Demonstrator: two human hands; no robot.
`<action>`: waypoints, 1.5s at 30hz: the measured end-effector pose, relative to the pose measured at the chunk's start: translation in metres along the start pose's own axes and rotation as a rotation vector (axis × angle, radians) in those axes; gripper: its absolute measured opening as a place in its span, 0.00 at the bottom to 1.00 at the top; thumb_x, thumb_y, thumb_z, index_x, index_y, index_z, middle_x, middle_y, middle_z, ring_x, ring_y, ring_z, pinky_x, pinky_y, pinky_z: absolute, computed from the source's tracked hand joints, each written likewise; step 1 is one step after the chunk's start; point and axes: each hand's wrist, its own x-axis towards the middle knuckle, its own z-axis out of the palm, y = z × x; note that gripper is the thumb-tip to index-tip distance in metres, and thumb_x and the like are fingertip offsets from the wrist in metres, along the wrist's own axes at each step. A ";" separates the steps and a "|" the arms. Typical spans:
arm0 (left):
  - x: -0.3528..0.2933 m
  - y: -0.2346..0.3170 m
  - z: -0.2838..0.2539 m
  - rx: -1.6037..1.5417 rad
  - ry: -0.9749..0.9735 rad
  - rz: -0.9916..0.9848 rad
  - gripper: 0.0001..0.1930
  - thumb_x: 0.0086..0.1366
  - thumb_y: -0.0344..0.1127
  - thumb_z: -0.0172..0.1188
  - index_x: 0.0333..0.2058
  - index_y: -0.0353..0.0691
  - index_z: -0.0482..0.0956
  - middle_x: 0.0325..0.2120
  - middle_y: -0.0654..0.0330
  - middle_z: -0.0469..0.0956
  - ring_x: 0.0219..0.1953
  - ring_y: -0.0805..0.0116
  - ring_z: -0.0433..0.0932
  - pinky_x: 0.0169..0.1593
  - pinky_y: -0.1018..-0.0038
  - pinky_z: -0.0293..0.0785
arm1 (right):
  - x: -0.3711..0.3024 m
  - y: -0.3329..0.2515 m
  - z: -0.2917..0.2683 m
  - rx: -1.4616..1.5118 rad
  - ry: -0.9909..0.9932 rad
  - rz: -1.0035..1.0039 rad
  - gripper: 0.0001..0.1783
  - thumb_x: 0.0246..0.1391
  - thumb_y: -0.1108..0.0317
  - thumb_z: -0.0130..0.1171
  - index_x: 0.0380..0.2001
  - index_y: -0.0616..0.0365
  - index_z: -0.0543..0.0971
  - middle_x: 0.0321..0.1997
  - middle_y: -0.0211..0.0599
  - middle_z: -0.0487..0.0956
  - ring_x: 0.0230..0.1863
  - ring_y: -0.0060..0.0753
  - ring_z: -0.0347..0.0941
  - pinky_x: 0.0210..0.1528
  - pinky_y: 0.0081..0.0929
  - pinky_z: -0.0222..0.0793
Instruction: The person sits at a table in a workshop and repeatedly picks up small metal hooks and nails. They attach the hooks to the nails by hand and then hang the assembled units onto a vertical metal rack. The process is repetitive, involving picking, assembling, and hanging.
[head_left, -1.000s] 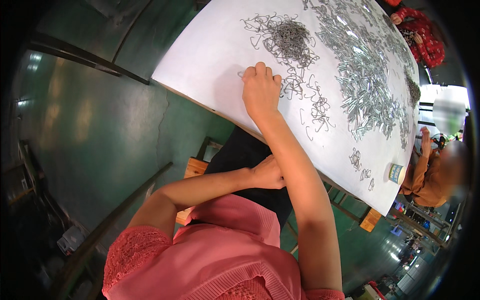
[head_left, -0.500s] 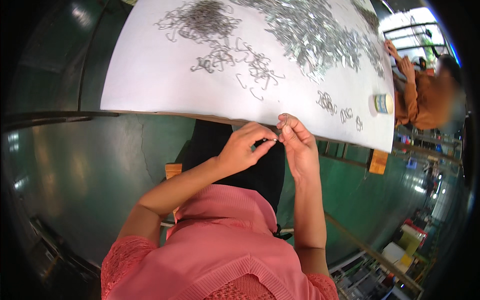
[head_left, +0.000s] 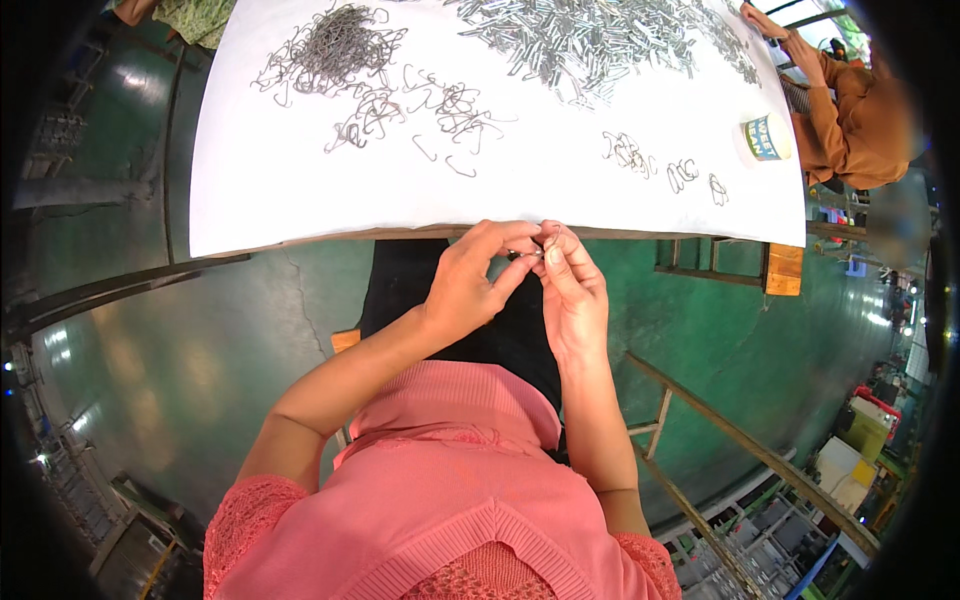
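Observation:
In front of the table's near edge, my left hand (head_left: pixel 472 278) and my right hand (head_left: pixel 574 290) meet fingertip to fingertip. A small shiny metal piece (head_left: pixel 513 255) shows at my left thumb and forefinger, which are pinched on it. My right thumb and fingers are closed on a thin dark wire hook (head_left: pixel 542 238), mostly hidden by the fingertips. On the white tabletop (head_left: pixel 330 195) beyond lie a heap of dark wire hooks (head_left: pixel 342 48) and a looser scatter of hooks (head_left: pixel 455 108). Flat silver metal clips (head_left: pixel 585 45) are spread at the far middle.
Small groups of linked-looking wire pieces (head_left: pixel 628 155) lie to the right, near a paper cup (head_left: pixel 766 138). A co-worker in a brown top (head_left: pixel 850 120) sits at the table's right side. Below the tabletop's right corner is a wooden block (head_left: pixel 783 270).
The view has shifted, so the table and heaps sit differently in the picture. My fingertips have drawn closer together, with both hands still pinched.

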 end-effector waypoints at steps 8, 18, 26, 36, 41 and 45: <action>0.042 -0.020 -0.016 0.108 -0.214 0.226 0.17 0.59 0.30 0.61 0.48 0.37 0.75 0.36 0.55 0.80 0.41 0.59 0.77 0.46 0.67 0.72 | 0.004 0.004 -0.011 -0.041 -0.032 -0.244 0.02 0.56 0.71 0.60 0.33 0.56 0.78 0.53 0.30 0.66 0.48 0.20 0.64 0.55 0.23 0.58; 0.207 -0.079 0.025 0.715 -0.215 0.046 0.12 0.58 0.41 0.62 0.35 0.38 0.80 0.31 0.55 0.80 0.37 0.57 0.78 0.40 0.66 0.73 | 0.005 0.008 -0.016 -0.163 0.008 -0.303 0.02 0.56 0.73 0.59 0.33 0.57 0.77 0.49 0.29 0.68 0.41 0.18 0.64 0.48 0.17 0.60; 0.227 -0.082 0.035 0.940 -0.323 -0.211 0.10 0.55 0.38 0.64 0.31 0.39 0.80 0.29 0.54 0.81 0.34 0.55 0.79 0.39 0.64 0.75 | 0.001 0.008 -0.011 -0.163 -0.012 -0.265 0.02 0.56 0.73 0.58 0.33 0.58 0.77 0.49 0.29 0.66 0.40 0.16 0.62 0.45 0.16 0.60; 0.118 -0.009 -0.011 -0.007 -0.403 -0.379 0.12 0.59 0.34 0.63 0.40 0.35 0.80 0.30 0.66 0.79 0.31 0.81 0.74 0.37 0.81 0.70 | -0.002 0.014 -0.008 -0.157 -0.060 -0.294 0.03 0.57 0.74 0.58 0.34 0.60 0.77 0.48 0.29 0.66 0.39 0.15 0.64 0.45 0.16 0.63; 0.069 0.023 -0.017 -0.197 -0.337 -0.510 0.08 0.60 0.32 0.63 0.36 0.35 0.82 0.27 0.66 0.80 0.26 0.83 0.72 0.34 0.83 0.71 | -0.006 0.015 -0.004 -0.160 -0.081 -0.307 0.02 0.56 0.75 0.58 0.34 0.61 0.76 0.48 0.29 0.66 0.40 0.16 0.65 0.45 0.16 0.63; 0.056 0.032 -0.023 -0.179 -0.325 -0.541 0.06 0.61 0.29 0.61 0.36 0.33 0.80 0.33 0.63 0.80 0.35 0.78 0.76 0.43 0.80 0.73 | -0.009 0.017 -0.001 -0.144 -0.078 -0.307 0.02 0.56 0.75 0.58 0.34 0.60 0.76 0.48 0.29 0.66 0.42 0.16 0.65 0.46 0.17 0.63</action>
